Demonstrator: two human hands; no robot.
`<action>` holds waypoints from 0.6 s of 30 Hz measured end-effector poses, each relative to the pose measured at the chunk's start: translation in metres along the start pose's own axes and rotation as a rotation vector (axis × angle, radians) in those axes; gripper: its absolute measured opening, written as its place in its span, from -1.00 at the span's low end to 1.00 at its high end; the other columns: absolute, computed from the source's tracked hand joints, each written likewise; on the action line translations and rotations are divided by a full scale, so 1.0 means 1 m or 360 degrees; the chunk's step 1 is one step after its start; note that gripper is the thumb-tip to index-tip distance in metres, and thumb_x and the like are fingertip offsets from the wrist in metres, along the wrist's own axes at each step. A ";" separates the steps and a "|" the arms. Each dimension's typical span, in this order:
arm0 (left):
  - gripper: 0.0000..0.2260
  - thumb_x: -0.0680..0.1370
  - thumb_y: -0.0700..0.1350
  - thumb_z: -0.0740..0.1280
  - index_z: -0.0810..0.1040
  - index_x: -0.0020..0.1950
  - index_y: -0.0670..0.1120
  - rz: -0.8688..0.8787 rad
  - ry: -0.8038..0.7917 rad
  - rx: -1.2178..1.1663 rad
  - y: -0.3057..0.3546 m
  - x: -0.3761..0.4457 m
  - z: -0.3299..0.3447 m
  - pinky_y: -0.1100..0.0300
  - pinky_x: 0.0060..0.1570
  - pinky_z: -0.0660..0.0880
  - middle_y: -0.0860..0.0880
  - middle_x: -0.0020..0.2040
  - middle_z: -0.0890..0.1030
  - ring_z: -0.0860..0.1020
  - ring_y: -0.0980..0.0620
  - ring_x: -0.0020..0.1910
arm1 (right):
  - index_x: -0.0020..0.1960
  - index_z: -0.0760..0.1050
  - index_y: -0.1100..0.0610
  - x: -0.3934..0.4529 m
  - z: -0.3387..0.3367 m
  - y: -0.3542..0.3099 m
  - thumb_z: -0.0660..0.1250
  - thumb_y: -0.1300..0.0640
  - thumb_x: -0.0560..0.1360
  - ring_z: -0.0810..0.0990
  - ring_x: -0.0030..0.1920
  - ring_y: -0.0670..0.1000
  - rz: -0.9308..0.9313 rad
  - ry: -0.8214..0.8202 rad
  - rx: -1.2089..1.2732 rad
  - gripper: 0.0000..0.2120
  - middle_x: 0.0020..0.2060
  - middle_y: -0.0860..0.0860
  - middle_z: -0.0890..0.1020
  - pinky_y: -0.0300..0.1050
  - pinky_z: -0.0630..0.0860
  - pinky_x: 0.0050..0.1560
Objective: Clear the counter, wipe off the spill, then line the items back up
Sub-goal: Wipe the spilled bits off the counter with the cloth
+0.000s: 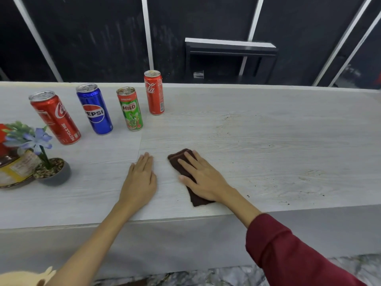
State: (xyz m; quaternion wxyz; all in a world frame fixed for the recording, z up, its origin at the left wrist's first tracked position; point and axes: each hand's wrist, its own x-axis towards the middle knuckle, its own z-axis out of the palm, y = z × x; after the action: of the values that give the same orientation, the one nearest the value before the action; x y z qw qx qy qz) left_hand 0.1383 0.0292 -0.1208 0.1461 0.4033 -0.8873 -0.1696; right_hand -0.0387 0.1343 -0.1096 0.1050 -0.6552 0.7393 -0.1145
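Two Coca-Cola cans (55, 118), Pepsi (94, 110), Milo (130, 109)

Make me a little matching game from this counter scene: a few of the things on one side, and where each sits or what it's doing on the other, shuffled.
Things:
1. Pepsi can
2. Milo can
3. brown cloth
4. left hand

Places or states:
A. pressed flat under the right hand
B. resting palm-down on the bare counter, holding nothing
C. standing between two red Coca-Cola cans, next to the green one
D. green, standing just left of the far Coca-Cola can

Pairs: 1-C, 2-D, 3-A, 4-B
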 end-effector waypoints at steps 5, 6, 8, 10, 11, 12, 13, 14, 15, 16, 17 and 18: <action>-0.53 0.61 -0.17 0.03 0.03 0.51 -0.17 0.0022 0.0011 -0.0033 -0.002 0.000 0.000 0.16 0.46 -0.14 -0.09 0.54 0.03 -0.01 0.02 0.53 | 0.49 0.04 -0.05 -0.040 -0.003 0.012 -0.22 -0.32 0.46 -0.21 0.50 -0.13 -0.0301 -0.0022 -0.0010 -0.33 0.50 -0.14 -0.05 -0.23 -0.19 0.48; -0.53 0.60 -0.17 0.03 0.03 0.51 -0.17 0.0020 0.0012 -0.0031 -0.002 0.000 0.001 0.15 0.46 -0.14 -0.09 0.54 0.03 -0.01 0.02 0.53 | 0.49 0.07 -0.05 -0.046 -0.007 0.025 -0.23 -0.32 0.47 -0.19 0.50 -0.13 -0.0287 -0.0011 -0.0023 -0.33 0.50 -0.14 -0.02 -0.22 -0.17 0.49; -0.53 0.60 -0.17 0.01 0.01 0.51 -0.17 0.0020 -0.0015 0.0009 -0.001 0.001 0.003 0.12 0.47 -0.13 -0.08 0.54 0.01 -0.03 0.02 0.53 | 0.48 0.12 0.00 -0.052 -0.017 0.056 -0.28 -0.36 0.46 -0.14 0.51 -0.09 -0.0165 0.0064 -0.0053 -0.27 0.50 -0.08 0.05 -0.16 -0.11 0.51; -0.50 0.57 -0.11 -0.06 -0.01 0.51 -0.17 0.0049 -0.0064 0.0045 0.003 0.004 0.005 0.11 0.47 -0.13 -0.06 0.55 -0.01 -0.04 0.04 0.53 | 0.48 0.13 0.05 -0.044 -0.029 0.088 -0.27 -0.37 0.45 -0.13 0.51 -0.05 0.0073 0.0141 -0.0049 -0.22 0.51 0.00 0.06 -0.16 -0.14 0.50; -0.47 0.54 -0.08 -0.10 -0.01 0.51 -0.16 0.0071 -0.0091 0.0049 0.006 0.008 0.005 0.12 0.47 -0.14 -0.05 0.55 -0.02 -0.04 0.05 0.53 | 0.49 0.12 0.07 -0.035 -0.035 0.101 -0.19 -0.33 0.49 -0.13 0.52 -0.03 0.0223 0.0149 -0.0033 -0.29 0.52 0.02 0.05 -0.15 -0.15 0.50; -0.46 0.53 -0.08 -0.13 -0.02 0.52 -0.15 0.0092 -0.0117 0.0047 0.009 0.012 0.006 0.14 0.46 -0.15 -0.03 0.55 -0.03 -0.05 0.08 0.52 | 0.49 0.11 0.08 -0.023 -0.040 0.110 -0.09 -0.24 0.54 -0.12 0.53 0.01 0.0367 0.0133 -0.0012 -0.37 0.52 0.04 0.03 -0.11 -0.14 0.51; -0.45 0.52 -0.07 -0.14 -0.02 0.52 -0.14 0.0113 -0.0136 0.0045 0.012 0.017 0.007 0.17 0.46 -0.16 -0.02 0.55 -0.02 -0.05 0.10 0.52 | 0.49 0.10 0.09 -0.007 -0.043 0.114 -0.02 -0.15 0.58 -0.12 0.53 0.05 0.0464 0.0133 0.0006 -0.44 0.53 0.06 0.03 -0.07 -0.12 0.51; -0.44 0.50 -0.07 -0.16 -0.02 0.52 -0.13 0.0131 -0.0141 0.0039 0.014 0.021 0.008 0.18 0.45 -0.17 0.00 0.55 -0.02 -0.05 0.12 0.52 | 0.49 0.10 0.10 0.009 -0.044 0.113 0.00 -0.09 0.60 -0.11 0.53 0.09 0.0503 0.0143 0.0011 -0.48 0.53 0.08 0.03 -0.04 -0.12 0.51; -0.42 0.48 -0.06 -0.17 -0.02 0.52 -0.11 0.0143 -0.0140 0.0030 0.015 0.024 0.009 0.20 0.44 -0.18 0.01 0.55 -0.01 -0.04 0.13 0.52 | 0.49 0.10 0.11 0.025 -0.042 0.107 0.00 -0.06 0.61 -0.11 0.53 0.11 0.0492 0.0145 0.0009 -0.50 0.52 0.10 0.03 -0.03 -0.13 0.50; -0.41 0.47 -0.05 -0.17 -0.02 0.52 -0.10 0.0149 -0.0140 0.0026 0.015 0.026 0.009 0.21 0.43 -0.18 0.02 0.54 -0.01 -0.04 0.14 0.51 | 0.49 0.10 0.11 0.039 -0.039 0.096 0.00 -0.05 0.61 -0.11 0.53 0.12 0.0443 0.0137 0.0014 -0.51 0.52 0.11 0.03 -0.03 -0.13 0.50; -0.41 0.46 -0.05 -0.17 -0.02 0.52 -0.10 0.0151 -0.0146 0.0023 0.014 0.026 0.009 0.22 0.43 -0.19 0.02 0.54 -0.01 -0.04 0.15 0.51 | 0.49 0.10 0.10 0.050 -0.034 0.082 -0.01 -0.05 0.62 -0.11 0.53 0.12 0.0368 0.0115 0.0025 -0.51 0.52 0.10 0.03 -0.03 -0.13 0.50; -0.41 0.47 -0.05 -0.17 -0.02 0.52 -0.09 0.0150 -0.0153 0.0022 0.014 0.026 0.008 0.23 0.42 -0.19 0.03 0.54 -0.01 -0.04 0.15 0.51 | 0.49 0.11 0.09 0.056 -0.026 0.067 -0.01 -0.04 0.62 -0.11 0.53 0.10 0.0274 0.0088 0.0040 -0.52 0.52 0.09 0.04 -0.03 -0.12 0.50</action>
State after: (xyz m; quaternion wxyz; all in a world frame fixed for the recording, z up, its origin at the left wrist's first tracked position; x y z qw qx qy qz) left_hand 0.1093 0.0189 -0.1194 0.1083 0.3535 -0.9124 -0.1757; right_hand -0.1167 0.0870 -0.1056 0.1022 -0.5844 0.7940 -0.1325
